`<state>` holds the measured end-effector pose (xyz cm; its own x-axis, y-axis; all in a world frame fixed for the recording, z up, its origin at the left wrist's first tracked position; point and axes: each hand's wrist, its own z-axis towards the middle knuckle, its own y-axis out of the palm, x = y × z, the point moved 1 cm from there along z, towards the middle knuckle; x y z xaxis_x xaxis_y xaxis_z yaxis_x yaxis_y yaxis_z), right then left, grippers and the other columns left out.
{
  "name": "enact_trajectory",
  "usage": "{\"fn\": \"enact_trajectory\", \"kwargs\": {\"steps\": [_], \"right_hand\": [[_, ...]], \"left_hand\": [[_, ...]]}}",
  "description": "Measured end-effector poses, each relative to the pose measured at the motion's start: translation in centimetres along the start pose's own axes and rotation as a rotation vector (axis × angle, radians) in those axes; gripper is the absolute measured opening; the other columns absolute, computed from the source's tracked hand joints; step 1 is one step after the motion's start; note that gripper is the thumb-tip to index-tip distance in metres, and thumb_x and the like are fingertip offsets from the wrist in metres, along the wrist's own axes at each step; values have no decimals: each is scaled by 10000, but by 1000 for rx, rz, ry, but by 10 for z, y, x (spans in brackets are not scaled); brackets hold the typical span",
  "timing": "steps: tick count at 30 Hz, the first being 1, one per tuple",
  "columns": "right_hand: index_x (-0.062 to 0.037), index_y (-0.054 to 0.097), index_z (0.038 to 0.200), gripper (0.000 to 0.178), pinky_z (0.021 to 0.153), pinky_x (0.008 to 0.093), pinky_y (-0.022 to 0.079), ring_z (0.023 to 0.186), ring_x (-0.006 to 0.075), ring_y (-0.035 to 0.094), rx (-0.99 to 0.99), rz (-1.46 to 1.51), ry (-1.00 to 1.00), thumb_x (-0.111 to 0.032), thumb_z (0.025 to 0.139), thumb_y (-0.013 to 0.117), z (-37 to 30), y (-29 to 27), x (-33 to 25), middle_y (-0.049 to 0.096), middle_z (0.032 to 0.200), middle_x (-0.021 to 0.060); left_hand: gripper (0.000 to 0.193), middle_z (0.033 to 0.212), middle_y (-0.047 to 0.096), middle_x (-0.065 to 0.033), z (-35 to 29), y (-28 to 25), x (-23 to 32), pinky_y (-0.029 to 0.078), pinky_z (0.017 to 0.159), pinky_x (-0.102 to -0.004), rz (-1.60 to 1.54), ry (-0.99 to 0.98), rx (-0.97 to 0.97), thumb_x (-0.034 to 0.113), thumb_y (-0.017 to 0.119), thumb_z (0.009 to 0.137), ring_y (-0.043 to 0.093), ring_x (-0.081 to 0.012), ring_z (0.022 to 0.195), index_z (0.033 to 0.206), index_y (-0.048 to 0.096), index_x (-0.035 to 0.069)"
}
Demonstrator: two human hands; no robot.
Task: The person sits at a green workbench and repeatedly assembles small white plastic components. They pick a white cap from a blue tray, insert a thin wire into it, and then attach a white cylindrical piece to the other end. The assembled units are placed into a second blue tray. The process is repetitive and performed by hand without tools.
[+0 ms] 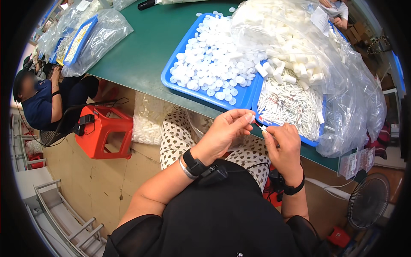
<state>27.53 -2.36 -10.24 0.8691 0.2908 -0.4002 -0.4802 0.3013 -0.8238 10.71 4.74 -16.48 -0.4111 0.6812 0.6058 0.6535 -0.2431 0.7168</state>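
Observation:
My left hand pinches a small white plastic piece between thumb and fingertips, at the near edge of the table. Close beside it, my right hand grips a small white stick with a red part pointing toward the left hand's piece. Whether the two pieces touch is too small to tell. Just beyond my hands lies a blue tray of thin white sticks, some with red parts. Left of that, a larger blue tray holds many translucent white discs.
A big clear bag of white cylinders leans over the trays at the right. A few discs lie on the green table behind the tray. A red stool and a seated person are at left; a fan stands at right.

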Motion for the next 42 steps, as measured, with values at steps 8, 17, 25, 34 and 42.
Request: {"fn": "enact_trajectory", "kwargs": {"steps": [8, 17, 25, 34, 42], "right_hand": [[-45, 628, 848, 55, 605, 368, 368, 587, 237, 502, 49, 130, 106, -57, 856, 681, -9, 20, 1, 577, 670, 45], [-32, 623, 867, 52, 627, 374, 370, 621, 240, 500, 64, -78, -84, -40, 847, 670, -6, 26, 4, 574, 698, 59], [-33, 644, 885, 48, 634, 385, 396, 658, 263, 540, 3, 100, 36, -80, 879, 652, -4, 27, 4, 598, 723, 75], [-30, 595, 801, 90, 699, 434, 452, 752, 340, 593, -143, -372, 144, -95, 842, 641, 12, 5, 63, 612, 790, 143], [-32, 567, 727, 92, 648, 431, 470, 682, 331, 613, -161, -510, 163, -46, 811, 602, 14, 16, 62, 595, 744, 155]], "left_hand": [[242, 992, 661, -12, -1, -3, -28, 527, 783, -239, -242, -129, -132, 218, 595, 993, 617, -79, 861, 1140, 644, 33], [228, 991, 647, 2, 0, -3, -35, 530, 795, -261, -302, -184, -132, 224, 600, 990, 605, -77, 865, 1145, 625, 58], [244, 935, 639, -7, -3, 5, -14, 532, 771, -248, -107, -110, 6, 236, 622, 978, 591, -70, 779, 1100, 622, 25], [313, 1055, 665, -89, -5, 2, -8, 556, 786, -255, -130, -10, -21, 248, 549, 1016, 663, -143, 905, 1227, 571, 18], [367, 1094, 651, -120, -3, 4, 5, 547, 879, -278, -96, 41, -2, 249, 541, 1019, 653, -158, 965, 1266, 530, -23]]}}
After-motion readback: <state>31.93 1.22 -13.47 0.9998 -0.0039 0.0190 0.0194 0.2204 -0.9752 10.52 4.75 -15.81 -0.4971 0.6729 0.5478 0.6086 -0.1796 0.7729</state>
